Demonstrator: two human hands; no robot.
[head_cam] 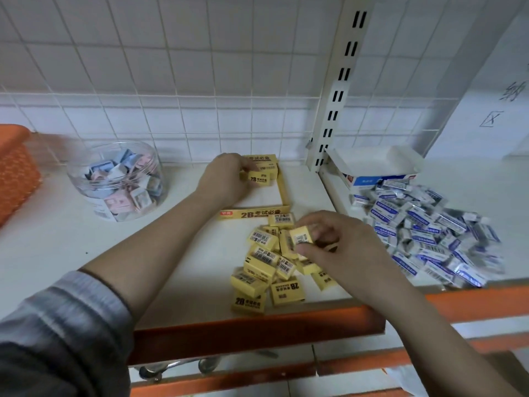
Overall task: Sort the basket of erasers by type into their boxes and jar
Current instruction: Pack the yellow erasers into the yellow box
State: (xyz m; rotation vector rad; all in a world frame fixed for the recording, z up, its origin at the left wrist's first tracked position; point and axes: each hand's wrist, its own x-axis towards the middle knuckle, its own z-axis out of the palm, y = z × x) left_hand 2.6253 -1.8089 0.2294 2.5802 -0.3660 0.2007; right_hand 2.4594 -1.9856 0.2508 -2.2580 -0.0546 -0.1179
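Note:
A flat yellow box (284, 193) lies open at the middle of the white shelf. My left hand (226, 179) reaches into its far corner and grips a yellow 2B eraser (257, 178) beside others stacked there. In front of the box lies a loose pile of yellow erasers (263, 270). My right hand (337, 247) hovers over that pile and pinches one yellow eraser (300, 237). A clear jar (117, 181) at the left holds several pink and blue erasers. At the right a heap of blue-and-white erasers (429, 230) spreads before an open white-and-blue box (378, 170).
An orange basket (15, 170) stands at the far left edge. A slotted white upright (337, 90) and a wire grid back the shelf. The shelf's orange front edge (257, 328) runs below the piles, with lower orange shelves beneath.

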